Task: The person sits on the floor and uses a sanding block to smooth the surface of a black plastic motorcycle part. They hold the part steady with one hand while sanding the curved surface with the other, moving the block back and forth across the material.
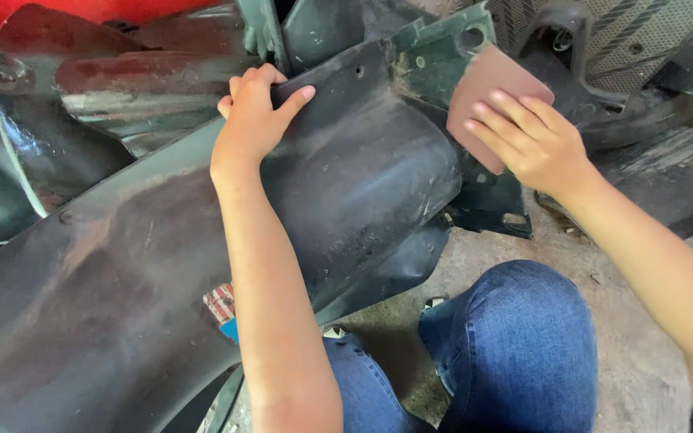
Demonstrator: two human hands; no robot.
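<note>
**A:** Under the left hand (pixel 254 112), what is there?

**B:** A large, curved, dark grey plastic panel (pixel 202 240), dull and scuffed, like a vehicle mudguard. The left hand is closed over its upper edge, thumb lying flat on the near face and fingers hooked behind, so it pins the panel in place.

**A:** And the right hand (pixel 535 140)?

**B:** It presses a reddish-brown rectangular abrasive sheet (pixel 483 88) flat with its fingers spread along it. The sheet sits just right of the panel's rounded end, against a dark green broken plastic piece (pixel 435 56). I cannot tell whether it touches the grey panel itself at this instant.

**A:** How far along does the rubbing look?

**B:** My judgement: partway. The stretch below the left wrist shows a paler, brownish, matte patch with faint streaks, which reads as already abraded. Nearer the right hand the rounded end is darker and carries a sheen, with fine scratches, so it looks less worked. The far end toward the person's elbow is also uneven.

**A:** What else lies around?

**B:** Beyond the left hand, glossy black body panels (pixel 58 104) and a red panel (pixel 10 16). Past the right hand, a grey ribbed footboard piece (pixel 619 40). Below both arms, knees in blue jeans (pixel 515 345) over a concrete floor (pixel 643 337).
</note>
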